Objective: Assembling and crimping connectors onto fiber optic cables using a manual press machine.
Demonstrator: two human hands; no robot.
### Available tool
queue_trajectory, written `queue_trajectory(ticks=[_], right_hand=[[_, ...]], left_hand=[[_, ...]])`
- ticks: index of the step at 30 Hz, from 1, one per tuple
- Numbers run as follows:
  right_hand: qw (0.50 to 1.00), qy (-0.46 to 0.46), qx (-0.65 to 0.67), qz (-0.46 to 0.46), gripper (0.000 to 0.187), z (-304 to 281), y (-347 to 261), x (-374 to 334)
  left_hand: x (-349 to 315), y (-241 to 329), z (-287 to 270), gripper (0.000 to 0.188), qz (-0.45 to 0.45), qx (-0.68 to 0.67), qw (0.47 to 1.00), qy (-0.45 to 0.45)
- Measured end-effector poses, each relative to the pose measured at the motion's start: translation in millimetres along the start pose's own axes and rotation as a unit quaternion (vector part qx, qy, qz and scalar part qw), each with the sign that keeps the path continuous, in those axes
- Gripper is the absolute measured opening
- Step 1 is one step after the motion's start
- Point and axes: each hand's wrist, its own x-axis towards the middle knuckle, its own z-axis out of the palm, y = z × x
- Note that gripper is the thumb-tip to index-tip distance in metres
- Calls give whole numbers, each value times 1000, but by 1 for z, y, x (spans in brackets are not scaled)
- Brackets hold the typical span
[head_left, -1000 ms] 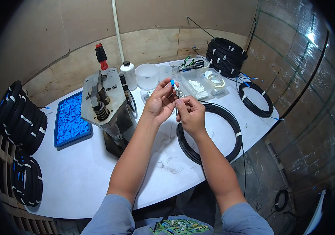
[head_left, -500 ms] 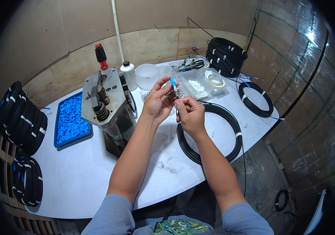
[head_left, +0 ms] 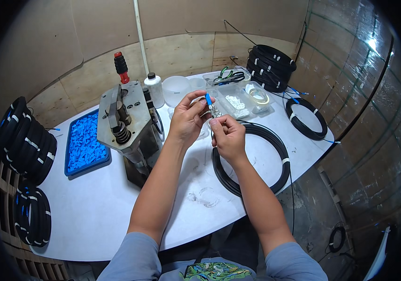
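Note:
Between the thumb and fingers of my left hand is a small blue cable connector, held upright over the table. Just below it, my right hand is closed in a pinch on a thin black cable, which lines up with the connector's lower end. My fingers cover the joint, so I cannot tell how far the cable sits inside. Beneath my right hand a coil of black cable, bound with white ties, lies on the white table.
Left of my arms stand a metal hand press and a blue tray of blue connector parts. Behind my hands are a white bottle, a clear container of small white parts, tape and pliers. Stacked cable coils flank the table.
My left hand and the blue connector have shifted very slightly to the right, and the connector has turned a little. The right hand stays in place.

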Motion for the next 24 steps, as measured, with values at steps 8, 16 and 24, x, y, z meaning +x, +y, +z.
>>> queue_trajectory(ticks=[8,16,24], right_hand=[[999,15,31,-8,18,0,2,2],[999,17,25,-12,20,-1,0,2],[998,-3,54,-21,19,0,3,4]], left_hand=[[2,-2,-5,21,-4,74,997,-38],[-2,7,5,31,13,143,988,-60],[-5,10,13,34,77,190,979,-15]])
